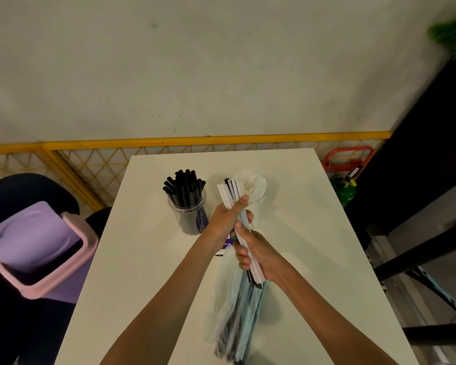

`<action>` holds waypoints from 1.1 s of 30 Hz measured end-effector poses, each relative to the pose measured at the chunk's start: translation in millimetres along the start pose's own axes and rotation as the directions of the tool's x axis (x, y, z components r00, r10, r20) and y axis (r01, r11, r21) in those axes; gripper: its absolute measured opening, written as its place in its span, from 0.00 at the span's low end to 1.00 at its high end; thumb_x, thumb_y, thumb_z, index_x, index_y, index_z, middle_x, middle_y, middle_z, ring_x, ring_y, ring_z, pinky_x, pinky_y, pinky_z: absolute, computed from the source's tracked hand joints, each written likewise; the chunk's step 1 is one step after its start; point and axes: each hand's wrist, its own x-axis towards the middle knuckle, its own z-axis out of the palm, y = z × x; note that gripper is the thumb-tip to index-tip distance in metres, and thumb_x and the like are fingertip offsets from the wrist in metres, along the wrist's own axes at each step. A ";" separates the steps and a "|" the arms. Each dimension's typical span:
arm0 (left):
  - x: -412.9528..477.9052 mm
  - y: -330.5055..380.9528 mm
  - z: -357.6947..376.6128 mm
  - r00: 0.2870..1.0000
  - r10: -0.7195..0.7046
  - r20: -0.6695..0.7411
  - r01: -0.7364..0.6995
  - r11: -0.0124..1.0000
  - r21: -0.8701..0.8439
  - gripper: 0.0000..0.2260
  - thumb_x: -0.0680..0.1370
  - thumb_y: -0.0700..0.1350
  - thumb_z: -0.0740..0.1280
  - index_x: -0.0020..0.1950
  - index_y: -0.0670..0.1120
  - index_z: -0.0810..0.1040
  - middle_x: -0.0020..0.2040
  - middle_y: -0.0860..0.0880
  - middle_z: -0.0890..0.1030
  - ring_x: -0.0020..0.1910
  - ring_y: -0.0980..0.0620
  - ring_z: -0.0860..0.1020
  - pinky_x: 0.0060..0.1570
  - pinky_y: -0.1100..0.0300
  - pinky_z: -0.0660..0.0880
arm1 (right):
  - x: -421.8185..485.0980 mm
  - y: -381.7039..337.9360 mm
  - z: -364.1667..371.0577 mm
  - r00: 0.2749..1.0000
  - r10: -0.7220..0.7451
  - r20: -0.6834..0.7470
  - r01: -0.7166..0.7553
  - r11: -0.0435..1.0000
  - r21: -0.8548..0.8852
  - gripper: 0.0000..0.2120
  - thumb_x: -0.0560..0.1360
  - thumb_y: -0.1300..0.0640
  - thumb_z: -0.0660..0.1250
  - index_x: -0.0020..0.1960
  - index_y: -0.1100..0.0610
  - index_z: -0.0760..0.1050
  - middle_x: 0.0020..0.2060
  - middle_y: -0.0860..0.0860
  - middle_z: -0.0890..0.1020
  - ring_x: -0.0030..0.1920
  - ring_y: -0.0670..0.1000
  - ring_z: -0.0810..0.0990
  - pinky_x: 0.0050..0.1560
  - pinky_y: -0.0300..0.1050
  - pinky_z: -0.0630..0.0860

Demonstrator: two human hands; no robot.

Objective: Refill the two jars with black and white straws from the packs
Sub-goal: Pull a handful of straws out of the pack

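Both my hands are clenched round one bundle (228, 192) of straws at the centre of the frame, above the table (148, 259): my left hand (228, 216) grips its upper part, my right hand (256, 255) its lower part. The bundle is mostly white with a few black straws mixed in. Its long axis runs from upper left to lower right. The top ends overlap the white jar (258, 200), which sits just up and right of my left hand and looks full. The black jar (188, 219) stands near on the left. My left hand is nearer both, so I judge it should sort and drop. The pack (234, 312) lies blurred below my hands.
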 end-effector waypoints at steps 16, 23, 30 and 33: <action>9.4 6.7 5.3 0.984 0.075 -0.162 -0.075 0.997 0.004 0.03 0.75 0.41 0.69 0.43 0.42 0.78 0.39 0.44 0.81 0.35 0.51 0.80 0.31 0.66 0.78 | -8.0 -8.8 -20.1 0.980 -0.115 -0.161 0.102 0.991 -0.086 0.15 0.78 0.44 0.58 0.45 0.56 0.72 0.22 0.48 0.73 0.18 0.44 0.67 0.21 0.35 0.66; 14.5 6.7 4.2 0.995 0.009 -0.098 -0.008 1.000 0.014 0.02 0.75 0.40 0.69 0.43 0.43 0.78 0.39 0.46 0.81 0.28 0.59 0.80 0.32 0.66 0.79 | -7.2 -8.0 -30.0 0.976 -0.110 -0.187 0.097 0.992 -0.075 0.12 0.78 0.45 0.60 0.46 0.54 0.72 0.25 0.51 0.76 0.18 0.45 0.69 0.20 0.35 0.67; 19.5 7.9 6.4 0.996 -0.024 -0.088 0.028 0.999 0.046 0.07 0.74 0.39 0.70 0.51 0.39 0.79 0.41 0.45 0.82 0.31 0.57 0.81 0.33 0.65 0.79 | -5.9 -8.4 -38.5 0.976 -0.131 -0.176 0.116 0.989 -0.095 0.12 0.78 0.46 0.59 0.49 0.54 0.74 0.28 0.52 0.78 0.20 0.47 0.72 0.21 0.36 0.68; 22.5 12.3 6.9 0.996 -0.014 -0.083 0.019 0.998 0.067 0.08 0.75 0.39 0.69 0.53 0.38 0.79 0.42 0.44 0.82 0.32 0.56 0.81 0.33 0.65 0.79 | -4.8 -8.5 -42.8 0.976 -0.122 -0.179 0.103 0.988 -0.113 0.14 0.78 0.44 0.58 0.49 0.54 0.74 0.27 0.52 0.80 0.22 0.48 0.75 0.23 0.37 0.71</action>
